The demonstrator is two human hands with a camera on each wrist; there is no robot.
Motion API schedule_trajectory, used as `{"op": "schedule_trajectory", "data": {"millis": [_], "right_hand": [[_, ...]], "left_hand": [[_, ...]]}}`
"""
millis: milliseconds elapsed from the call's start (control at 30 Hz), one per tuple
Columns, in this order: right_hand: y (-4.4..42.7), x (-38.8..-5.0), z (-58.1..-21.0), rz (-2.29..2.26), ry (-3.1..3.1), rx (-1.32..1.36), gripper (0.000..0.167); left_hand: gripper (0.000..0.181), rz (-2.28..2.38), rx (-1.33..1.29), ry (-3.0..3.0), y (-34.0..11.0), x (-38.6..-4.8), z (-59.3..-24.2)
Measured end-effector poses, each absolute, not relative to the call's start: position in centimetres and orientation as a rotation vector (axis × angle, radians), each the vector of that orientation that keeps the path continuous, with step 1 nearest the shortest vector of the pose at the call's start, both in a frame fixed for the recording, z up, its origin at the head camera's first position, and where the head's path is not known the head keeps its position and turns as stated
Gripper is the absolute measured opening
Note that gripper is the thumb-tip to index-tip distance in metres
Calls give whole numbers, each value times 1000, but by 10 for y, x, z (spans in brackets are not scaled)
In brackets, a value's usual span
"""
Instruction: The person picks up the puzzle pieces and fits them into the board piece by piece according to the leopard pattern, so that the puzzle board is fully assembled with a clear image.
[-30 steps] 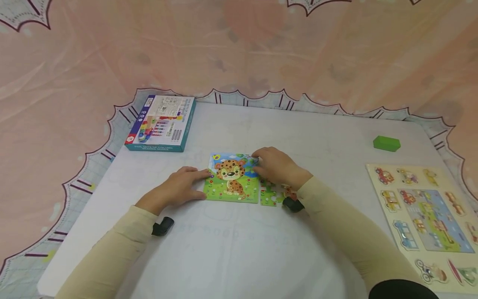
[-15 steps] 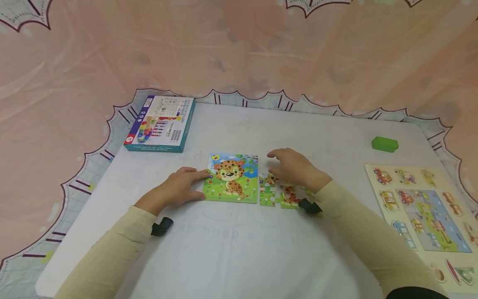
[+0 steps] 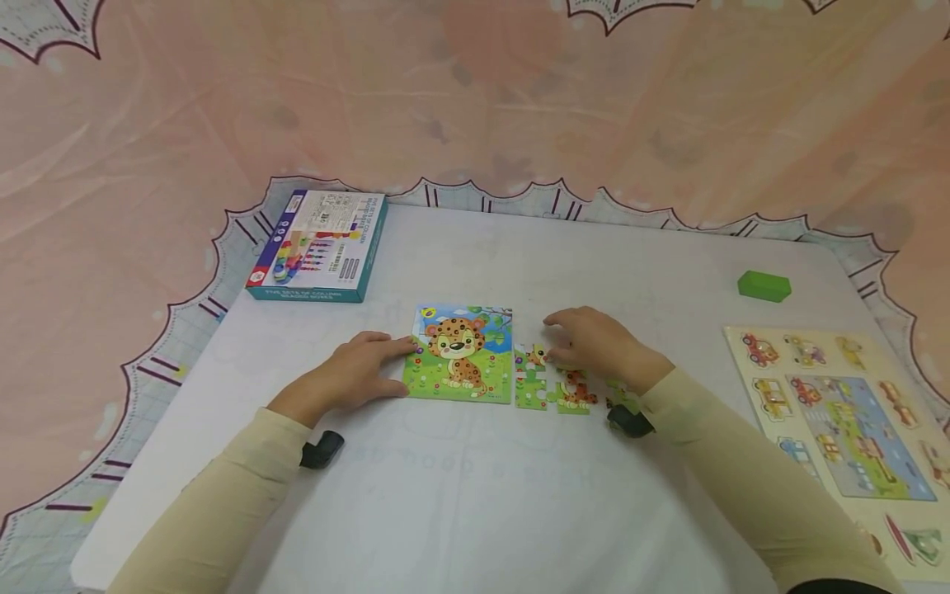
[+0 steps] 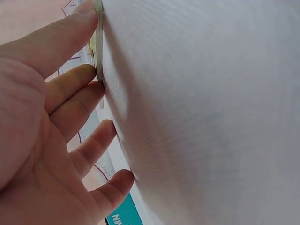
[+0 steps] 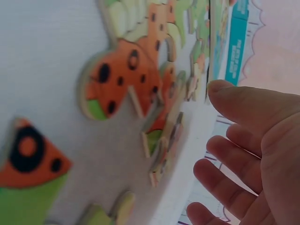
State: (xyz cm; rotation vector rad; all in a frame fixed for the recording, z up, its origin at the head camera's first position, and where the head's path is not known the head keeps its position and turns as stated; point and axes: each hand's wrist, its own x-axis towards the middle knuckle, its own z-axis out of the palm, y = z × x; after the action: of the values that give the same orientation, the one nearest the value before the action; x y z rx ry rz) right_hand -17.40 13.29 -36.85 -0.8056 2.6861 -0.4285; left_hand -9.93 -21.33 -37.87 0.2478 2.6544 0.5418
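As left hand [image 3: 352, 371] touches puzzle [image 3: 460, 363] edge, pieces [image 3: 575, 398] beside opposite edge

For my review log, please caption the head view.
Left hand touching a leopard picture, right hand near loose puzzle pieces beside it, green block farther right.

Soft, even, slightly dim light covers the desk [image 3: 460, 528] in the head view, seemingly from above; diffuse shadows lie along the inner sides of the left sleeve [image 3: 223, 495] and right sleeve [image 3: 742, 487]. The curtain [image 3: 475, 107] looks hazy, and small print on the box [image 3: 319, 247] is soft. In the left wrist view, a blurry-edged shadow runs beside the left fingers [image 4: 93, 143], and faint streaks mark the white. The right wrist view is greyer, its nearest pieces [image 5: 117, 77] blurred.
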Motion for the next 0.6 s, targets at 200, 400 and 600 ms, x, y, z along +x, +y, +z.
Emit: {"op": "schedule_trajectory", "data": {"millis": [200,400,600], "right_hand": [[134,-171,-375,-438,2671,-822,53],[133,-167,-379,-454,2652,-830,53],[130,-164,-379,-422,2656,-860,49]], "left_hand": [[68,550,251,2654,-213,-98,-379],[68,545,264,2655,-214,-99,-379],[68,540,301,2664,-215,-99,-380]]}}
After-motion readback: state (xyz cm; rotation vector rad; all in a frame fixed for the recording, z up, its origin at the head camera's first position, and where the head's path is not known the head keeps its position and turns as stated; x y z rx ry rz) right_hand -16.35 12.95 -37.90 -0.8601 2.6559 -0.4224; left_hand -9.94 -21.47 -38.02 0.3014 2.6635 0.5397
